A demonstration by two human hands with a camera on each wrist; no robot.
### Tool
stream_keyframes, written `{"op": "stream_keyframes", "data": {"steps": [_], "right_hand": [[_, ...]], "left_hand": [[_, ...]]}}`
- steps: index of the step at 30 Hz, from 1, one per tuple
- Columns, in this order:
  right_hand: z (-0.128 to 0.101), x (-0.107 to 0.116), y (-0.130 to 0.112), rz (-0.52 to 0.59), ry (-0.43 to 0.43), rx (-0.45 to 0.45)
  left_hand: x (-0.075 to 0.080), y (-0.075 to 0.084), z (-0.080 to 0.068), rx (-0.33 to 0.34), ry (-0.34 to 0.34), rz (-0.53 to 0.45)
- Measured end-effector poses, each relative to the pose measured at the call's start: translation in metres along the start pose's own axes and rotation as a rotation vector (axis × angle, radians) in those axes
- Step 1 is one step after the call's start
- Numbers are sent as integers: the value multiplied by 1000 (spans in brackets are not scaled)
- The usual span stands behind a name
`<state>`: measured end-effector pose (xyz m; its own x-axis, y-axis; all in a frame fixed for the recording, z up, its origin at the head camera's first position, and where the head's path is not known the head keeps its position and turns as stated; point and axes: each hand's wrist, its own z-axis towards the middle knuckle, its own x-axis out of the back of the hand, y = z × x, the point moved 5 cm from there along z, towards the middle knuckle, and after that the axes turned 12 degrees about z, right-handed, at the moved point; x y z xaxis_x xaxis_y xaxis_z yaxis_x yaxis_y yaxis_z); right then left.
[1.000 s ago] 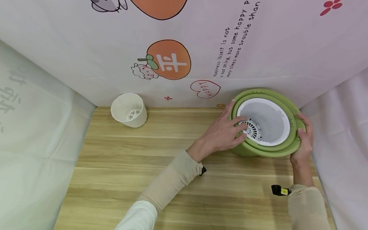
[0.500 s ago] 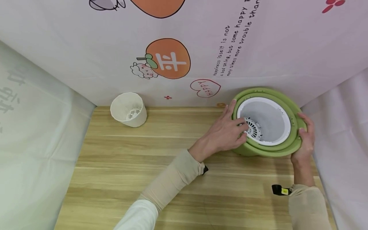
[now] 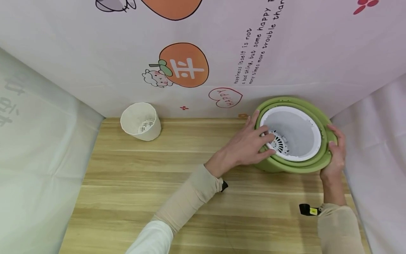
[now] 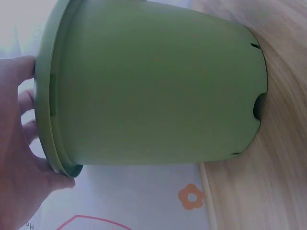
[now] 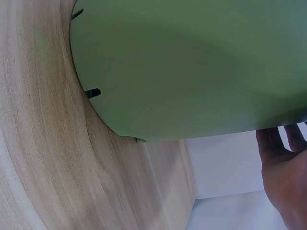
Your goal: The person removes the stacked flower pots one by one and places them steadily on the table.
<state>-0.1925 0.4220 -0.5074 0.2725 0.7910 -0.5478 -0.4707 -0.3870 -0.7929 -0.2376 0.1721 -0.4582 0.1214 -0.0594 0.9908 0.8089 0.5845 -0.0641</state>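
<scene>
A green plastic pot (image 3: 287, 166) stands at the table's back right with a white inner pot (image 3: 296, 132) nested in it; a slotted white grid shows at the inner pot's bottom. My left hand (image 3: 250, 143) lies on the left side, its fingers and thumb curled over the white inner pot's rim. My right hand (image 3: 337, 155) grips the green rim on the right, thumb on top. In the left wrist view the green pot's wall (image 4: 158, 86) fills the frame with my left hand (image 4: 19, 158) at its rim. The right wrist view shows the green pot's wall (image 5: 201, 62) and my right hand (image 5: 285, 175).
A small cream pot (image 3: 141, 121) with a perforated bottom stands tilted at the back left of the wooden table (image 3: 142, 183). A printed cloth wall (image 3: 190, 67) closes the back, and plain cloth hangs on both sides close to the green pot.
My left hand's fingers have shifted slightly on the white rim. The green pot and my right hand have hardly moved.
</scene>
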Motion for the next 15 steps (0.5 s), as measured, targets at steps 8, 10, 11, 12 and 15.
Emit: {"op": "stream_keyframes", "data": {"steps": [8, 10, 11, 12, 15], "right_hand": [[-1, -1, -1, 5, -7, -5], [-1, -1, 0, 10, -7, -4], [-1, -1, 0, 12, -5, -2], [-1, -1, 0, 14, -4, -1], [-1, -2, 1, 22, -3, -2]], "left_hand": [[1, -3, -3, -19, 59, -59], [1, -3, -3, -18, 45, -61], [1, -3, -3, -18, 37, -62], [1, -3, -3, -18, 32, -66], [2, -4, -3, -19, 16, -62]]}}
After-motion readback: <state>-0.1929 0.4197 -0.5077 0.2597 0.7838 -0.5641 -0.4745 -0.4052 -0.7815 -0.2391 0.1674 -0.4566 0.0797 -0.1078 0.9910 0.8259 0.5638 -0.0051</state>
